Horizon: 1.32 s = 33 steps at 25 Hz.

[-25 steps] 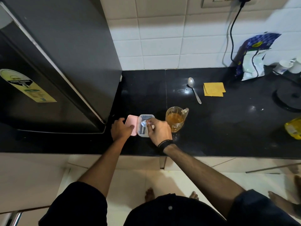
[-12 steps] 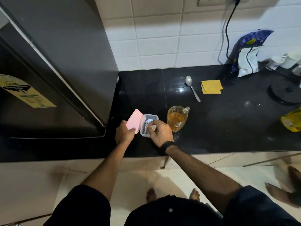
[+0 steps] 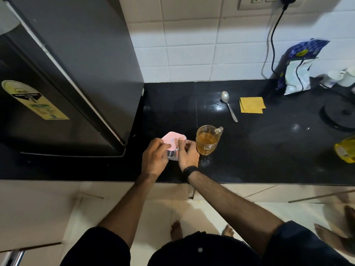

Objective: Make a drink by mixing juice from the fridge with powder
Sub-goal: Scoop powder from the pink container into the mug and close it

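Pink plastic is showing between both hands: a pink lid [image 3: 173, 139] is sitting on top of a small clear box [image 3: 172, 155] near the front edge of the black counter [image 3: 269, 150]. The left hand [image 3: 154, 158] is gripping the box from its left side, fingers curled over the lid's edge. The right hand [image 3: 187, 154] is holding it from the right, thumb pressing on the lid and fingers wrapping the near corner; a dark band is circling that wrist. Whether the lid is fully seated is hard to tell, since the hands are covering most of its rim.

Just beside the right hand, a glass mug [image 3: 208, 140] is standing upright on the counter, holding amber juice to roughly half its height, handle pointing away to the right. Farther back, a metal spoon [image 3: 229, 105] is lying flat with its bowl toward the tiled wall, and a yellow folded cloth [image 3: 251, 105] is lying near it on its right. A blue and white bag [image 3: 297, 68] is leaning against the wall, with a black cord hanging in front of it. The dark fridge [image 3: 63, 77] is standing closed at the left, touching the counter's end.
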Motion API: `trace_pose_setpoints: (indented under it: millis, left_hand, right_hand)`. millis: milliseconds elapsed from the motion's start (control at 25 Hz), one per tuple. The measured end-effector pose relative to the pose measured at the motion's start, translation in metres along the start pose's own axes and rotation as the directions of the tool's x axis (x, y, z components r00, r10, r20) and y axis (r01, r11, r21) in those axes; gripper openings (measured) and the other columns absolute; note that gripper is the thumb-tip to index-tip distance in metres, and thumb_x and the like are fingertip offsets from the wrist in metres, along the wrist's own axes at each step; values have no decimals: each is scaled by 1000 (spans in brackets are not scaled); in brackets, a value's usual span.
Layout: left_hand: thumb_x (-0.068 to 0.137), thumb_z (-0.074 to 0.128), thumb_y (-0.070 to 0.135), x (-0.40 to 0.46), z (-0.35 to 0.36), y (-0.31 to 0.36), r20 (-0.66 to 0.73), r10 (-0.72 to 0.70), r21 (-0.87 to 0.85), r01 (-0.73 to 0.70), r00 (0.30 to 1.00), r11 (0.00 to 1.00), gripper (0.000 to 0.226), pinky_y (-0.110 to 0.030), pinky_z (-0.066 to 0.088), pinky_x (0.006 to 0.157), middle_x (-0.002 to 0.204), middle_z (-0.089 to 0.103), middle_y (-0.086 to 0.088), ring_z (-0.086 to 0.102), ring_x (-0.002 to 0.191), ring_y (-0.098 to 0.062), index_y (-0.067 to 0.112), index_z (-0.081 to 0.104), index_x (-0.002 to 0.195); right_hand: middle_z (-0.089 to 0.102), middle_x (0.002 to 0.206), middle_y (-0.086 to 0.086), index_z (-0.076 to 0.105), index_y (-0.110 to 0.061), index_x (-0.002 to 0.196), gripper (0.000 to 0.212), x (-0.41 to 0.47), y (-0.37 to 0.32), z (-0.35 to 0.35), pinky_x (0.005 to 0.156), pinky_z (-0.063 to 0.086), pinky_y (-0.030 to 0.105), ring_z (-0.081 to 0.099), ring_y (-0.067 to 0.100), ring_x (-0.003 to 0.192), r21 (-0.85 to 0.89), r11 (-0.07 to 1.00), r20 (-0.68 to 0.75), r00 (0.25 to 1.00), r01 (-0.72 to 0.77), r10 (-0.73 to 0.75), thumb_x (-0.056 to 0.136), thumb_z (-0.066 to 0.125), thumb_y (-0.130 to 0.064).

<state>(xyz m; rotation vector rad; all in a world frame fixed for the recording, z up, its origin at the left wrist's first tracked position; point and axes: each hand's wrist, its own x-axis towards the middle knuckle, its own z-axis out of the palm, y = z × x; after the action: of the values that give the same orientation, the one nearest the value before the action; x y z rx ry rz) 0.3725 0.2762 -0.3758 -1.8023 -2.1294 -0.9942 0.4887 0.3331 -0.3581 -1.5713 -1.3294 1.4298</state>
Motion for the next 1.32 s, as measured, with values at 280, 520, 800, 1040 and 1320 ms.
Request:
trace_pose_setpoints:
  millis: [280,520,800,1040,1320]
  left_hand:
    - [77,66,2,-16,1,-4,130,54,-101,-41,990,994,16,-33,56,59,96,58,-9,61,88,-23,5,71,92]
    - [83,66,24,7,-4,-3,130,-496,-141,511,858,848,24,-27,47,64,93,62,3,56,70,-11,18,72,105]
    - [93,65,23,31,7,-6,399,-574,-126,663,715,738,25,-26,52,75,104,76,-6,71,97,-20,8,75,111]
    - [90,70,23,34,5,-25,384,-572,-83,644,725,760,25,-27,54,77,106,76,-6,72,98,-21,9,76,110]
    - [83,75,28,41,9,-35,424,-593,-62,676,684,735,23,-29,57,75,96,78,-3,73,91,-17,14,79,101]
  right_hand:
    - [67,114,10,55,-9,128,43,5,-3,-4,82,45,23,62,18,100,-53,996,-33,997,-66,64,86,67,-8]
    - [63,127,10,56,-7,133,44,6,-3,-6,98,43,28,58,23,118,-125,992,-16,1000,-21,19,90,61,-6]
    - [52,134,11,55,-9,135,45,5,0,12,101,42,30,53,25,121,-183,983,-71,997,-31,18,91,62,-15]
    - [62,126,8,59,-12,132,45,10,3,19,97,47,32,59,22,116,-173,984,-84,996,-49,35,88,65,-17]
    - [63,125,7,61,-15,129,42,12,5,21,91,47,29,60,20,113,-147,984,-109,990,-100,84,88,64,-15]
